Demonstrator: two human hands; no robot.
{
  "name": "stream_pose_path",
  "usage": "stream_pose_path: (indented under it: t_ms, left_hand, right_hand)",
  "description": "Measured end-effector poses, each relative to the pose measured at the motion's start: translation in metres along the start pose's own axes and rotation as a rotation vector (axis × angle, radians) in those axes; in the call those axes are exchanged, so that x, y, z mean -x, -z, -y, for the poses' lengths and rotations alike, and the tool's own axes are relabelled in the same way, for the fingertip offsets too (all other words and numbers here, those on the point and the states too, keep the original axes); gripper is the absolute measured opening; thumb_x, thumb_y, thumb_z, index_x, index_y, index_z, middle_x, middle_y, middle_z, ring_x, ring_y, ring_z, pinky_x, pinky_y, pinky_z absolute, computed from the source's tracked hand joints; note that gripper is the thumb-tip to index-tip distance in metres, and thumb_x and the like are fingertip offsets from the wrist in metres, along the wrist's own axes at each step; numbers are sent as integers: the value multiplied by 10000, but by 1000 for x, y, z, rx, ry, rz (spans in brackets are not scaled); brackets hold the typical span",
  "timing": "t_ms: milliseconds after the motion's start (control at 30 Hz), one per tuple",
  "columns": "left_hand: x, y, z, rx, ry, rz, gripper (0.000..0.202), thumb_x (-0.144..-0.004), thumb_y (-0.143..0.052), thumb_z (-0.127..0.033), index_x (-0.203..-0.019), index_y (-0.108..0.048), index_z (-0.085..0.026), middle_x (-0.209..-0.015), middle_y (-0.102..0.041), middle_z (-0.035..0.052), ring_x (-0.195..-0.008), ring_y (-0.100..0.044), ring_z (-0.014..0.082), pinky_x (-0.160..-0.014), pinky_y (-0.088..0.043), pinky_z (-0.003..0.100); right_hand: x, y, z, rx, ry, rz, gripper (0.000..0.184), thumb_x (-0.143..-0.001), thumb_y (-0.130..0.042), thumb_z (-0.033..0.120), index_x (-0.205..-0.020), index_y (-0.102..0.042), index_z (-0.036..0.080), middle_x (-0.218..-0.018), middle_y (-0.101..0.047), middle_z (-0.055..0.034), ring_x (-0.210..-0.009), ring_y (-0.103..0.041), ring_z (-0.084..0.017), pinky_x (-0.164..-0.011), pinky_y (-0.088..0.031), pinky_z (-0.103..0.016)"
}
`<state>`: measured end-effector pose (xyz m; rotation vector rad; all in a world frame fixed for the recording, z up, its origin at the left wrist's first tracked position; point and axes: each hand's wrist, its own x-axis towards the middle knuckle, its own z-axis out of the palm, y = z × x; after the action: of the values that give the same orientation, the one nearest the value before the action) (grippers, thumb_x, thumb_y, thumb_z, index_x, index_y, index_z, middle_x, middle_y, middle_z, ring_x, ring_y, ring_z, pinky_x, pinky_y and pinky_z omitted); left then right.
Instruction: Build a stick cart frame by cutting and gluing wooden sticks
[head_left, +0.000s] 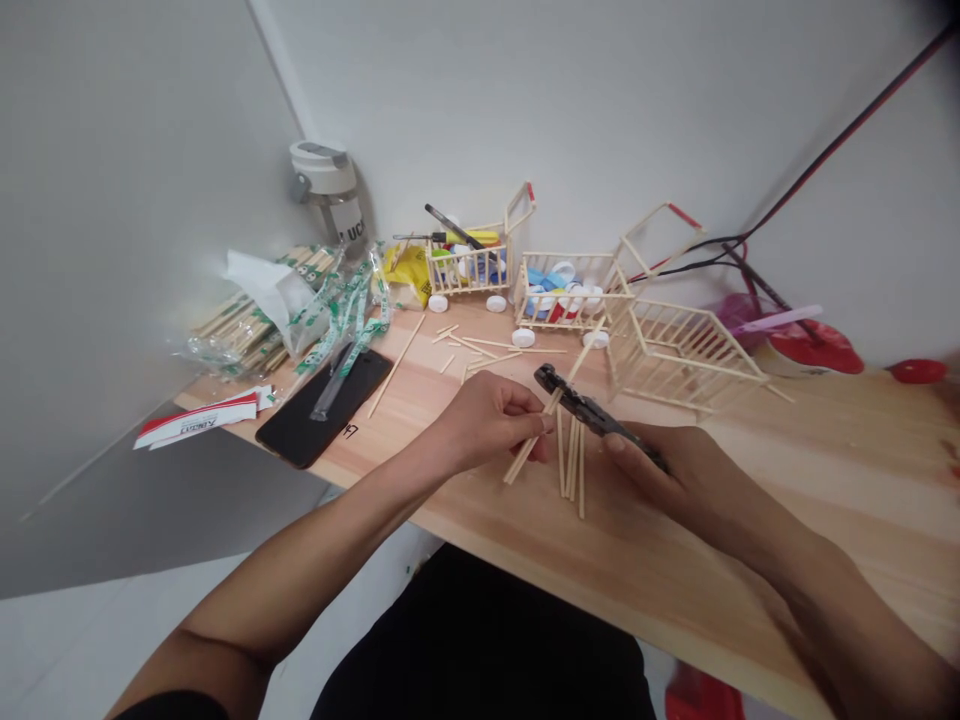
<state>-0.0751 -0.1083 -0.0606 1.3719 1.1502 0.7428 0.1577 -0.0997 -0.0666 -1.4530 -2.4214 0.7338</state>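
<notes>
At the near middle of the wooden table [840,480], seen from your head camera, your left hand [506,415] pinches a few thin sticks [523,458] between thumb and fingers. Your right hand [667,465] is wrapped around the handles of dark pliers [596,415], whose head lies across the sticks just beyond your left fingertips; you cannot tell from here whether the jaws are pressed together on them. Between your hands, more loose sticks [572,465] lie on the tabletop, pointing toward you. Farther off and a little left, short stick pieces [480,350] are scattered. Behind them stand two wheeled stick carts: the left cart [469,268] holds colored items and a pen, and the right cart [571,300] holds bottle caps. An open stick frame [686,365] sits to the right, near your right hand. On the left you have a black phone [296,425] with clear wrapping across it, wrapped stick bundles [240,325] beyond it, and a lidded bottle [330,195] at the far side.
</notes>
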Motion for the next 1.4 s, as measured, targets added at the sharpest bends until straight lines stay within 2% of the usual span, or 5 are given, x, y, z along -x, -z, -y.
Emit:
stream_pose_path:
  t_ms: [167,500,767,1067,1400]
  left_hand:
    - [4,-1,8,74,83,-29,193,-825,-637,-177,-647,-666,-108,-616,-704,46,-558,-630,108,-547,-468,187]
    - [11,2,20,128,78,-36,191,-818,-638,-244,-673,-651,-120,-633,-707,59,-577,-650,133,-570,-485,212]
    - [26,9,32,184,71,-87,217,-810,-652,-308,-688,-645,-129,-652,-718,62,-584,-639,129,-615,-492,222]
    - [30,20,41,276,17,-200,250,-791,-677,-357,-706,-659,-122,-615,-696,40,-557,-622,126,-558,-472,209]
    - [32,21,40,312,38,-214,197,-803,-676,-296,-721,-666,-118,-619,-695,36,-550,-602,103,-580,-459,195]
  right_hand:
    - [-3,-5,1,40,20,24,596,-946,-321,648,-679,-608,199,-680,-673,-67,-633,-577,-216,-592,-402,-334]
    - [-6,-16,0,75,62,8,511,-968,-353,576,-701,-592,211,-639,-661,-37,-595,-587,-196,-568,-387,-310]
    - [-18,-18,12,127,62,77,497,-935,-380,606,-658,-525,220,-623,-635,-57,-565,-555,-199,-559,-351,-316]
    - [-43,-11,33,250,80,94,530,-941,-376,618,-612,-514,226,-609,-617,-66,-560,-528,-198,-555,-317,-318]
    - [-51,-11,26,264,168,132,583,-959,-301,643,-636,-526,213,-614,-606,-61,-548,-523,-175,-565,-345,-311]
